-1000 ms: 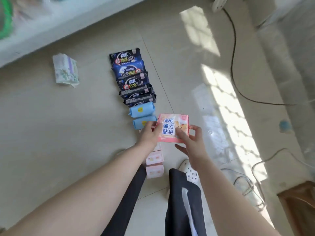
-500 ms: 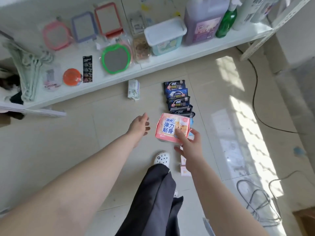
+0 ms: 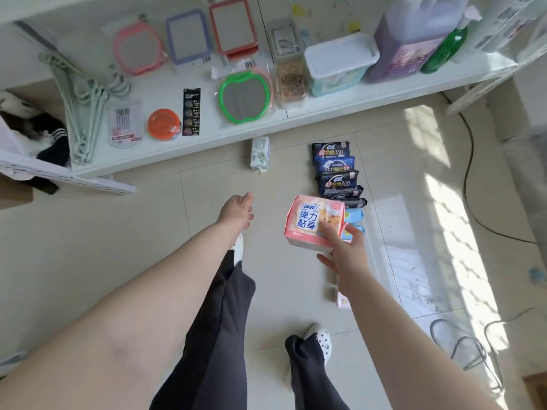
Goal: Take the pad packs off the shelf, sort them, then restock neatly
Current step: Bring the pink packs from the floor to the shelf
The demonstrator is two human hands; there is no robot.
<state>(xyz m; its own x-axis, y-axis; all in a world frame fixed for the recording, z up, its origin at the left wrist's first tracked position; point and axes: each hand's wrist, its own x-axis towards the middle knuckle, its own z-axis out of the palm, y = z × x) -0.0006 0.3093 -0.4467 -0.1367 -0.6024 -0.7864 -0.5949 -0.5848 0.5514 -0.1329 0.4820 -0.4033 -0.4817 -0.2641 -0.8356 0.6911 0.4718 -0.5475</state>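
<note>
My right hand (image 3: 343, 250) grips a pink pad pack (image 3: 313, 221) with blue lettering, held above the floor. Behind it a row of pad packs lies on the tiles: several dark blue packs (image 3: 334, 170), then light blue packs (image 3: 355, 217), and small pink packs (image 3: 342, 300) partly hidden by my right arm. A white floral pack (image 3: 260, 153) lies alone near the shelf edge. My left hand (image 3: 236, 213) is stretched forward, holding nothing, fingers loosely apart. The low white shelf (image 3: 266, 125) runs across the top of the view.
The shelf holds framed mirrors (image 3: 139, 51), a green apple-shaped mirror (image 3: 245, 97), hangers (image 3: 85, 99), a lidded tub (image 3: 340, 63) and detergent bottles (image 3: 414, 39). A black cable (image 3: 467, 179) and coiled wires (image 3: 467, 347) lie on the floor at right. My legs and white shoes are below.
My left hand has let go of the pink pack and moved left; the right hand alone holds it. The view has lifted from the floor row up to the shelf.
</note>
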